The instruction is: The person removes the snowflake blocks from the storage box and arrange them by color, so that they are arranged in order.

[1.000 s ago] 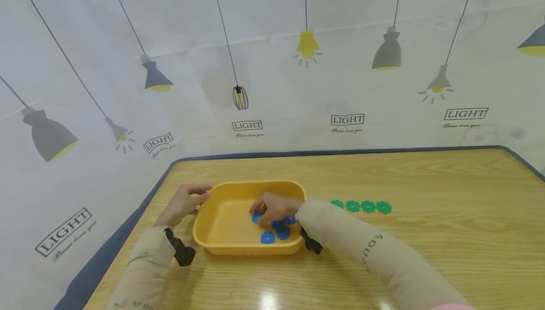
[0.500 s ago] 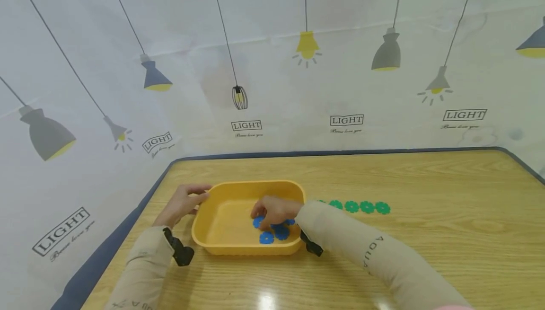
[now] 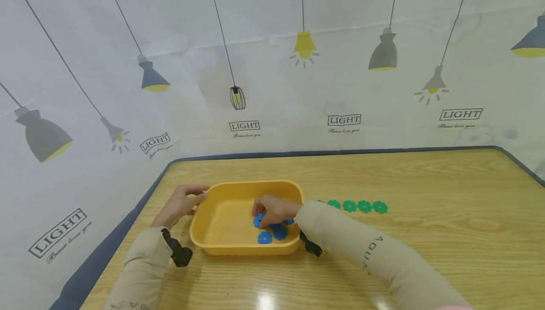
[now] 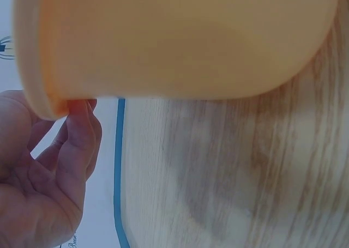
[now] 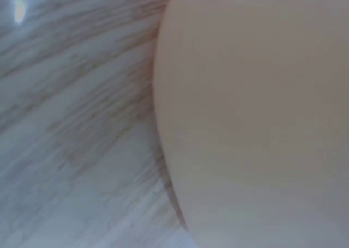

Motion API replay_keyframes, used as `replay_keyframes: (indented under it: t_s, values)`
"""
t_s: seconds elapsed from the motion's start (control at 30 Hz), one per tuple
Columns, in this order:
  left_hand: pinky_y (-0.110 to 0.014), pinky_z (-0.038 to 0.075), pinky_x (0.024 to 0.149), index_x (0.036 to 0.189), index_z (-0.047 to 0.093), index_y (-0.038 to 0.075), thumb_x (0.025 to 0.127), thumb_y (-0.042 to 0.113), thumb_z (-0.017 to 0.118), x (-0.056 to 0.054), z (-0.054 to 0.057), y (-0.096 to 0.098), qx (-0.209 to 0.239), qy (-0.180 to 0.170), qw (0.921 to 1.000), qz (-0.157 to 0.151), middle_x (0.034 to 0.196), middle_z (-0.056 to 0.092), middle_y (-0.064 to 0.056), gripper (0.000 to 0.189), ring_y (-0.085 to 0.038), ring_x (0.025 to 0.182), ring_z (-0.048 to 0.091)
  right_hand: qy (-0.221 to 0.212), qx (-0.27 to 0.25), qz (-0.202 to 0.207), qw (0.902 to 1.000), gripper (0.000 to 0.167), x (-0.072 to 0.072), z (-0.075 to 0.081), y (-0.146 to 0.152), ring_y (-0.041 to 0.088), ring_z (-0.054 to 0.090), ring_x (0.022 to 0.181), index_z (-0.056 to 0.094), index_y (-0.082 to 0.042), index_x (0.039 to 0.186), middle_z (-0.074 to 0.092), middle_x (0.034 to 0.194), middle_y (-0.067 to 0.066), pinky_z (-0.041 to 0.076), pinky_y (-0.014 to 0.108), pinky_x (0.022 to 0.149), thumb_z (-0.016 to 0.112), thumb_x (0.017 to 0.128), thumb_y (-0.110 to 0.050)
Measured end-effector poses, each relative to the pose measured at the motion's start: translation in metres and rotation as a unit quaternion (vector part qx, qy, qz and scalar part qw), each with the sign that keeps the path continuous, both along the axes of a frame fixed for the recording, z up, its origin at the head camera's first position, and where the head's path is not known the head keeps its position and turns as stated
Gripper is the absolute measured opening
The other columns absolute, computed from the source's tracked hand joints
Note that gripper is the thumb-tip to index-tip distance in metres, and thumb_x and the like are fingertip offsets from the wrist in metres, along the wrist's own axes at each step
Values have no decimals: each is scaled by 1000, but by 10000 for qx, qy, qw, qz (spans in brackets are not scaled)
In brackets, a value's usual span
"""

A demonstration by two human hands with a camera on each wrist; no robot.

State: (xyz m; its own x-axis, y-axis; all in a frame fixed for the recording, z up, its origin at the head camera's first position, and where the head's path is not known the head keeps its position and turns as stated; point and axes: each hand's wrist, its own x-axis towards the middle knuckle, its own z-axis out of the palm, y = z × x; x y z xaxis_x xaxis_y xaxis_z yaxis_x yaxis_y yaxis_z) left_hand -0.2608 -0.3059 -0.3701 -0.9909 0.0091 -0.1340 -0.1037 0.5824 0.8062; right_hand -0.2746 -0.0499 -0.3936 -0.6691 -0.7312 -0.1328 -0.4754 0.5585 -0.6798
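A yellow plastic tub (image 3: pixel 225 241) sits on the wooden table, several blue flower-shaped discs (image 3: pixel 265 238) lying in its right half. At the tub's far left corner, my left hand (image 3: pixel 180 203) grips the rim; the left wrist view shows the fingers of that hand (image 4: pixel 60 171) curled under the rim (image 4: pixel 32 68). My right hand (image 3: pixel 274 209) reaches into the tub over the right wall. Thumb and fingers pinch one notched blue disc (image 3: pixel 258 220), which stands tilted. Other discs are partly hidden beneath this hand. Only the tub's outer wall (image 5: pixel 251 117) and table fill the right wrist view.
Right of the tub, several green flower-shaped discs (image 3: pixel 364 206) lie in a row on the table (image 3: pixel 426 243), the leftmost partly behind the right sleeve (image 3: pixel 332 220). A wall covering (image 3: pixel 272 78) printed with lamps rises behind the table's dark edge.
My right hand has shifted slightly among the blue discs, and the disc at its fingertips is now tilted up. The left hand stays at the rim. The view has drifted slightly.
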Motion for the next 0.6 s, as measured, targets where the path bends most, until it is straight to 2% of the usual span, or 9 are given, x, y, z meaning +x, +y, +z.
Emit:
replay_keyframes:
  t_s: [0.2,0.37,0.6]
  values:
    - [-31,51,63,121,52,0,89,14,53,0,0,0,-4,-58,10000,40,108,54,-17,36,-20,84,55,174,-136,164,9996,14,-2,2,3,13,48,72,59,-1,86,57,81,6,42,22,65,64,75,6]
    - [-31,51,63,121,52,0,88,14,54,0,0,0,6,-75,10000,40,109,54,-18,36,-20,84,55,405,-319,406,9978,11,-4,6,7,11,50,72,62,-1,84,59,80,7,43,19,65,61,75,7]
    - [-31,51,64,122,52,-1,88,13,53,1,2,1,39,-86,9999,37,109,54,-18,36,-19,84,56,244,-474,458,9975,11,-2,21,16,10,53,74,63,-3,86,60,83,4,45,20,69,59,79,4]
